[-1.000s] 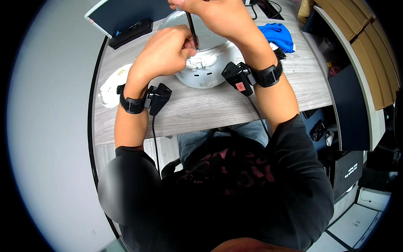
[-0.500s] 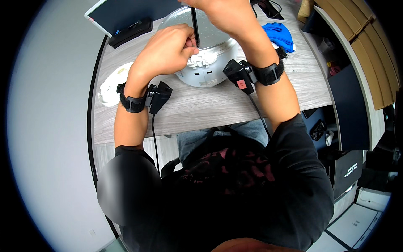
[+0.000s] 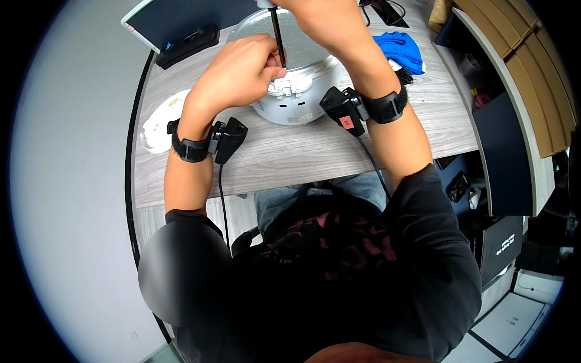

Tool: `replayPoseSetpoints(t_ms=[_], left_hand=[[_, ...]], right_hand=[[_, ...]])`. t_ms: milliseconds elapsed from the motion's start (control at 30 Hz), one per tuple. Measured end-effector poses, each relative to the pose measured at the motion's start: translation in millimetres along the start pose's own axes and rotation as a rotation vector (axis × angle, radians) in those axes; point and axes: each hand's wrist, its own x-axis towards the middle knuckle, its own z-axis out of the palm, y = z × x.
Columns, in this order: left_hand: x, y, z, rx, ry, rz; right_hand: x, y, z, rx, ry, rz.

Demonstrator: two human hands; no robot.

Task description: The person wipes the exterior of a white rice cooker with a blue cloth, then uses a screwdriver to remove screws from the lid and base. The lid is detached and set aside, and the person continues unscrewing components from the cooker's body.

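Note:
A round white appliance [image 3: 296, 114], which looks like a rice cooker, stands on the desk with its silvery top [image 3: 308, 45] showing. My right hand [image 3: 324, 25], partly cut off by the upper edge, is closed round the grey handle of a screwdriver [image 3: 278, 35]. Its black shaft points down to the near rim, just above a white latch piece [image 3: 290, 85]. From the left, my left hand [image 3: 237, 71] reaches to the same spot. Its thumb and fingers pinch together right beside the screwdriver's tip; what lies between them is hidden.
A white plastic part [image 3: 158, 128] lies on the desk [image 3: 272, 157] to the left. Behind it are a black case [image 3: 189, 47] and a monitor [image 3: 193, 21]. A blue cloth [image 3: 400, 51] sits at the right, near shelves and cardboard boxes [image 3: 538, 78]. Cables trail from both wrist devices.
The screwdriver leans slightly more to the left at its top, and more of its grey handle shows. My right hand has shifted a little; my left hand stays nearly where it was.

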Motion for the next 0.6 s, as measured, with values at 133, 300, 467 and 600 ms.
replayPoseSetpoints(t_ms=[133, 300, 467, 600], left_hand=[[-2.8, -4.0, 1.8, -0.013, -0.006, -0.038], [-2.6, -0.8, -0.2, -0.018, 0.012, 0.011], [-1.5, -3.1, 1.7, -0.028, 0.023, 0.01], [-5.7, -4.9, 5.0, -0.028, 0.069, 0.015]], right_hand=[[-6.6, -13.1, 14.6, -0.208, 0.019, -0.049], [-3.9, -13.4, 5.0, -0.274, 0.002, -0.045], [-1.2, 1.8, 4.3, -0.102, 0.057, -0.052], [-5.6, -10.4, 15.8, -0.209, -0.011, -0.087]])
